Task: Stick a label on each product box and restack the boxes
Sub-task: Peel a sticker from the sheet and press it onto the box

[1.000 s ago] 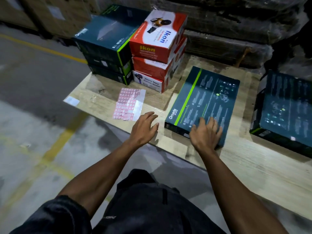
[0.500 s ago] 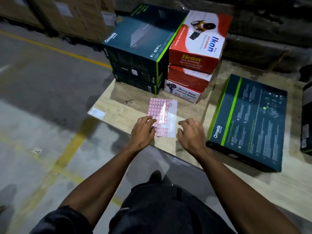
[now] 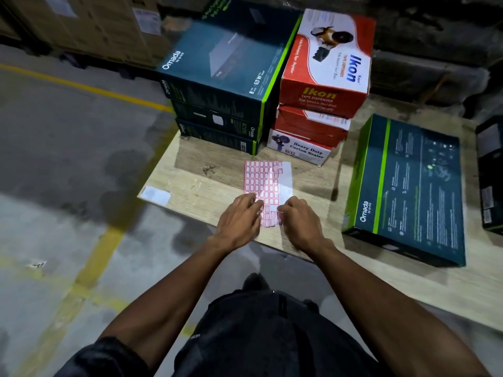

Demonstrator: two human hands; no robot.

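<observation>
Both hands on the label sheet (image 3: 268,183), which lies flat near the front-left edge of the wooden board (image 3: 206,183); left hand (image 3: 239,221) rests on the sheet's lower-left part, fingers fairly straight and pressing it down; right hand (image 3: 300,221) at the sheet's lower-right corner, fingers curled in toward a label at the edge, but whether a label is actually pinched cannot be told; sheet is a grid of red-bordered labels, right strip bare backing, several gaps along the bottom rows. Flat Omada box (image 3: 408,186) lies face-down on the board to the right of the sheet, apart from both hands, near the front edge. Behind the sheet, at the board's back-left corner: stack of Omada boxes (image 3: 217,85), three high; just beside it on the right, stack of Ikon boxes (image 3: 324,85), the bottom one white and marked Heavy Duty Carton Sealer. Another dark box (image 3: 490,172) at the right frame edge, cut off. Small white slip (image 3: 155,195) at the board's front-left corner.
</observation>
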